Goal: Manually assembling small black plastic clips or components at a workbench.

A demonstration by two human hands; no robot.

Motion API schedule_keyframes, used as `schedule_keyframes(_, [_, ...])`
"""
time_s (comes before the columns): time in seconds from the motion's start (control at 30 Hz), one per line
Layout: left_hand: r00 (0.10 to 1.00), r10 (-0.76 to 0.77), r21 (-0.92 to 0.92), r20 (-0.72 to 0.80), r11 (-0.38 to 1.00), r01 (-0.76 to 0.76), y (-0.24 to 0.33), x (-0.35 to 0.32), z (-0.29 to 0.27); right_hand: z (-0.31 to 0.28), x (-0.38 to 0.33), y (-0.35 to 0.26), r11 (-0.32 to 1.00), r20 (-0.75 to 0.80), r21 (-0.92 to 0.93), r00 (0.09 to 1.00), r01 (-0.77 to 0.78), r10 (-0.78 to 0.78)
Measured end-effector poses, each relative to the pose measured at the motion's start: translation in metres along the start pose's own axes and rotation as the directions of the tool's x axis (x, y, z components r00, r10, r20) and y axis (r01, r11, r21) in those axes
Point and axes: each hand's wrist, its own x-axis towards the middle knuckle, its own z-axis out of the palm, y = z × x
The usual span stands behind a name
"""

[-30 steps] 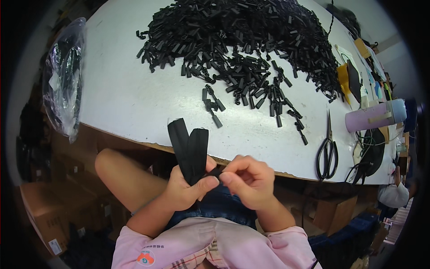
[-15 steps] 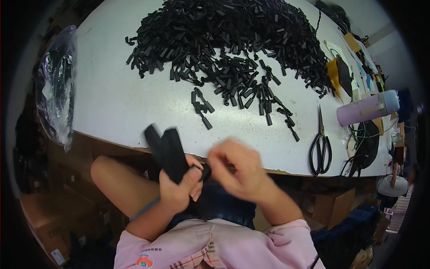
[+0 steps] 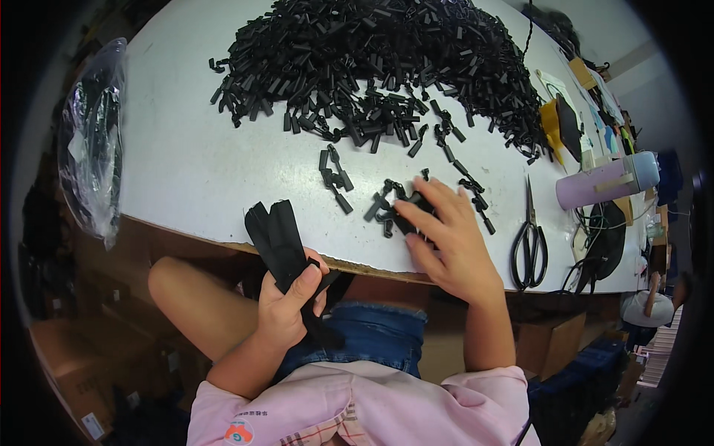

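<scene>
Head view, left hand (image 3: 286,312) gripping black straps (image 3: 277,239) at table (image 3: 193,171) edge, right hand (image 3: 450,238) lying open, fingers touching small black clips (image 3: 390,204).

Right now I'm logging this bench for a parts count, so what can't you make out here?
Head view only:
- Small black pieces under the right hand: fingers cover them.
- Black straps, lower ends: hidden in the left hand.
- Plastic bag contents: glare, dark rim.
- Scissors sit clear.
</scene>
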Motion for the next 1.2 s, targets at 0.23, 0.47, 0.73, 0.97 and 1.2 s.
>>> schedule_keyframes(0.23, [0.995,-0.08,0.237,-0.056,0.967,0.091,-0.008,-0.001,0.008,0.019,-0.019,-0.032,0.994,-0.285,0.103,0.956,-0.041,0.069])
schedule_keyframes(0.47, [0.996,0.044,0.418,-0.072,0.908,-0.01,-0.012,0.001,0.012,0.035,-0.019,-0.037,0.997,-0.227,-0.011,0.971,-0.074,0.069])
schedule_keyframes(0.73, [0.995,0.032,0.407,-0.09,0.913,0.007,-0.011,0.001,0.013,0.02,-0.004,-0.022,0.787,-0.143,0.546,0.893,-0.288,0.427])
schedule_keyframes(0.97, [0.997,0.041,0.418,-0.067,0.908,-0.01,-0.01,0.002,0.012,0.023,-0.005,-0.028,0.095,0.048,0.987,0.802,-0.13,0.595])
schedule_keyframes(1.2, [0.992,0.128,0.434,0.013,0.893,-0.12,-0.014,0.005,0.011,0.039,-0.019,-0.058,0.322,-0.004,0.938,0.927,-0.127,0.376])
